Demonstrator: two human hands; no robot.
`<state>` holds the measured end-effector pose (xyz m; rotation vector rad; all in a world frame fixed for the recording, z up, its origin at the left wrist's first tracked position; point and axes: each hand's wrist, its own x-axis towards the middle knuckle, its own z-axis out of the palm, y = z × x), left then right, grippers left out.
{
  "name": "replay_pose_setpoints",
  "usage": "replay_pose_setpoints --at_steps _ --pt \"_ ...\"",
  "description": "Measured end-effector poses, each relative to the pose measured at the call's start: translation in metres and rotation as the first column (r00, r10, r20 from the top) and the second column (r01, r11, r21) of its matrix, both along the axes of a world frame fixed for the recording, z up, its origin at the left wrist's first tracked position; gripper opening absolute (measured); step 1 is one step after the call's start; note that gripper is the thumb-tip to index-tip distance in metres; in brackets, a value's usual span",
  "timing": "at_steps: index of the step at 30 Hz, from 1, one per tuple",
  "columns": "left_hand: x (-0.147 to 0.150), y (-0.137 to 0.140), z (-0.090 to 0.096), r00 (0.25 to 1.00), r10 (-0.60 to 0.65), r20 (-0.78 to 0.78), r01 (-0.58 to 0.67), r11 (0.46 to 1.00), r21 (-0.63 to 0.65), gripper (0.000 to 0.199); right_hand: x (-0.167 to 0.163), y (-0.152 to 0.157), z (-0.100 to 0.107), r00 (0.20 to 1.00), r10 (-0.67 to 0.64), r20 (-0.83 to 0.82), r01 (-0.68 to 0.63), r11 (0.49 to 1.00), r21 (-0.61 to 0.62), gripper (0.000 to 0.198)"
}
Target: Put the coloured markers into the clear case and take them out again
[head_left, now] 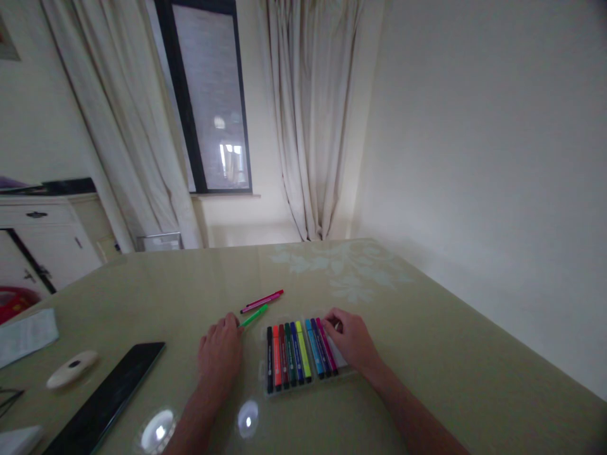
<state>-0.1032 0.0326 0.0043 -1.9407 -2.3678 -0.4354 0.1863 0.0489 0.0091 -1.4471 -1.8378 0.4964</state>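
Observation:
A clear plastic case [281, 393] holds a row of markers in several colours, among them black, orange, green, blue, yellow-green and light blue. At the right end of that row lies a magenta marker [327, 347]. My right hand [353, 341] bends over the case's right part, thumb and fingers pinched at this marker's upper end. To the left of the case, my left hand [220, 351] rests low over the table, fingers curled at the near end of a bright green marker [255, 315]. Just beyond it, pink-red markers [262, 301] lie close together.
The greenish table [427, 379] meets a white wall on the right. On the left are a black tablet-like slab [107, 398], a white oval object [72, 369] and a pale folded cloth or paper [28, 335]. A round, shiny clear object [158, 431] sits by my left forearm.

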Motion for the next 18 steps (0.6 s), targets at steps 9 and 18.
replay_pose_setpoints --at_steps 9,18 --pt "0.085 -0.029 -0.008 0.706 -0.540 0.459 0.394 0.837 0.380 0.019 -0.012 0.001 -0.001 0.845 0.160 -0.510 -0.283 0.943 -0.174 0.047" --pt "0.097 -0.039 -0.021 0.643 -0.737 0.208 0.688 0.675 0.268 0.047 0.009 0.015 0.001 0.764 -0.005 -0.645 -0.154 0.970 -0.189 0.039"
